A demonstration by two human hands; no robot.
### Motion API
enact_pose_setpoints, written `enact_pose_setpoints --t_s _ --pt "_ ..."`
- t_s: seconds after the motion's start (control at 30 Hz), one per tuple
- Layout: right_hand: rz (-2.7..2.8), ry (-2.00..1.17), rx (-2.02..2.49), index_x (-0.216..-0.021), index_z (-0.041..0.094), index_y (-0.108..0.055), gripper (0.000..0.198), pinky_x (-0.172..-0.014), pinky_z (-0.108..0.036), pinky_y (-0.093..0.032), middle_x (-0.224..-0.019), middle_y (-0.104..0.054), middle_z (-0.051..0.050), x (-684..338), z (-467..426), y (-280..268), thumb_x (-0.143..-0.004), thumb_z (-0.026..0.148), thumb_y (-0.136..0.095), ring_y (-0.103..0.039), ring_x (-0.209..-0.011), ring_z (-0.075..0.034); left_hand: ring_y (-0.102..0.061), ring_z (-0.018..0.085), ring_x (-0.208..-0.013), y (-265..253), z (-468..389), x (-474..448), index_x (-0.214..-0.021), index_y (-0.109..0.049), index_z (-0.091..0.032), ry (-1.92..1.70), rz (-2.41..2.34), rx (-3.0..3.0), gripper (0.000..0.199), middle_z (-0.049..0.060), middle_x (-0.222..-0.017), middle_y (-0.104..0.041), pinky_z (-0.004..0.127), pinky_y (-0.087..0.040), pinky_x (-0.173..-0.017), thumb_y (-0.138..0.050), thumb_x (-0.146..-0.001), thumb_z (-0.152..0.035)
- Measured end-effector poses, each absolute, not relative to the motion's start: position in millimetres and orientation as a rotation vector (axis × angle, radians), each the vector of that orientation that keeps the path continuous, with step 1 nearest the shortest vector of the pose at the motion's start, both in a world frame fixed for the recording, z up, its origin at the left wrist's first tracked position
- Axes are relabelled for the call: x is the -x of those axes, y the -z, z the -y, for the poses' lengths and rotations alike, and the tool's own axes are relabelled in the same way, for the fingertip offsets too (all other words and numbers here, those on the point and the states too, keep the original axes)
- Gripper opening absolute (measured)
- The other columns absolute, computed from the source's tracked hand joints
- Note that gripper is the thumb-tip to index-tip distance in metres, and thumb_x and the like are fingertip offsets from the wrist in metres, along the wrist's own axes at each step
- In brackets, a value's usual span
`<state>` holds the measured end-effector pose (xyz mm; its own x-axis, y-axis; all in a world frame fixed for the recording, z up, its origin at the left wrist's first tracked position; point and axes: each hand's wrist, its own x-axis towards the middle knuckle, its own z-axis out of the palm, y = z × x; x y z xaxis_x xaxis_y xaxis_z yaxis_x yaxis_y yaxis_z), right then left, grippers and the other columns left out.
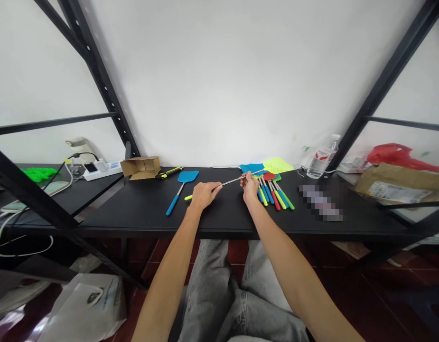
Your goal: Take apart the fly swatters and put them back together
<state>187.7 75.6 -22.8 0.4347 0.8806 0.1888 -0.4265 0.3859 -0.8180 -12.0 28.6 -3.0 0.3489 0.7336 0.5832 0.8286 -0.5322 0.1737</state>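
A yellow fly swatter (278, 165) with an extended metal rod is held across the desk between both hands. My left hand (204, 194) is closed round its yellow handle, whose end pokes out to the left. Fingers of my right hand (249, 186) pinch the thin rod closer to the swatter's head. Just right of that hand lies a pile of fly swatters (272, 192) with blue, yellow, red and green handles, partly hidden by the hand and the yellow head. Left of my left hand, a single blue fly swatter (184, 177) lies on the desk, its handle toward me.
On the black desk (134, 209) stand an open cardboard box (141, 168) and a yellow-black cutter-like tool (170, 172) at back left. A water bottle (323, 159) and a pixelated item (321, 203) are at right. Black shelf posts (98, 71) rise on both sides.
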Motion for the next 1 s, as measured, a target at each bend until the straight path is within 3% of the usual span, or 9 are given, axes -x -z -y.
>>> enact_pose_setpoints --t_s 0.23,0.4,0.57,0.73,1.0 --pt "0.710 -0.892 0.798 -0.071 0.019 -0.061 0.048 -0.042 -0.022 -0.038 -0.064 -0.064 -0.001 -193 -74 21 -0.081 0.067 -0.062 -0.050 -0.048 -0.009 -0.069 0.019 -0.090 2 -24 11 -0.111 -0.074 -0.032 0.945 1.485 2.448 0.036 0.002 -0.100 -0.077 0.027 -0.042 -0.074 -0.043 -0.099 -0.046" --pt "1.085 -0.972 0.825 -0.078 0.018 -0.067 0.046 -0.042 -0.021 -0.035 -0.070 -0.068 -0.003 -187 -67 22 -0.074 0.064 -0.071 -0.053 -0.051 -0.009 -0.068 0.019 -0.084 1 -20 10 -0.107 -0.072 -0.030 0.954 1.617 2.353 0.026 0.000 -0.087 -0.076 0.026 -0.040 -0.068 -0.052 -0.094 -0.041" --pt "1.312 -0.998 0.820 -0.075 0.017 -0.071 0.044 -0.045 -0.022 -0.036 -0.074 -0.072 -0.006 -183 -62 23 -0.074 0.060 -0.072 -0.055 -0.054 -0.010 -0.068 0.020 -0.086 -1 -19 7 -0.108 -0.071 -0.030 0.931 1.610 2.372 0.035 0.003 -0.091 -0.076 0.027 -0.039 -0.068 -0.048 -0.096 -0.052" --pt "1.164 -0.983 0.829 -0.075 0.017 -0.072 0.046 -0.045 -0.023 -0.035 -0.071 -0.070 -0.006 -185 -66 24 -0.074 0.062 -0.072 -0.053 -0.054 -0.011 -0.068 0.021 -0.095 0 -24 3 -0.110 -0.073 -0.031 0.919 1.591 2.376 0.040 0.004 -0.106 -0.076 0.029 -0.041 -0.075 -0.040 -0.100 -0.051" --pt "0.834 -0.959 0.803 -0.074 0.017 -0.069 0.048 -0.044 -0.022 -0.037 -0.066 -0.064 -0.003 -191 -74 26 -0.070 0.064 -0.074 -0.053 -0.055 -0.011 -0.068 0.023 -0.098 1 -27 9 -0.107 -0.075 -0.030 0.944 1.572 2.357 0.042 0.004 -0.107 -0.076 0.031 -0.040 -0.077 -0.040 -0.100 -0.051"
